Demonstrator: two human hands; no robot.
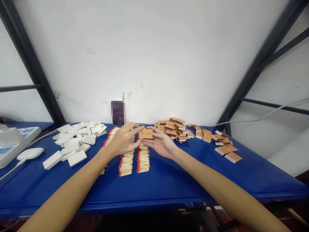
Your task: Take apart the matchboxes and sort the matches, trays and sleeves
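Note:
An orange matchbox point(146, 133) with red characters is held level between my two hands, above the rows of matches. My left hand point(124, 138) grips its left end between thumb and fingers. The fingers of my right hand point(163, 142) close on its right end from above and below. Under and in front of the hands, red-tipped matches point(144, 158) lie in long rows on the blue table point(169, 190). The hands hide part of these rows.
White box trays point(77, 158) are heaped at the left, orange matchboxes point(180, 125) at the back centre and right. A phone point(118, 112) leans on the wall. Power strips point(14, 145) and a white cabled device point(30, 153) lie far left. Black frame bars flank the table.

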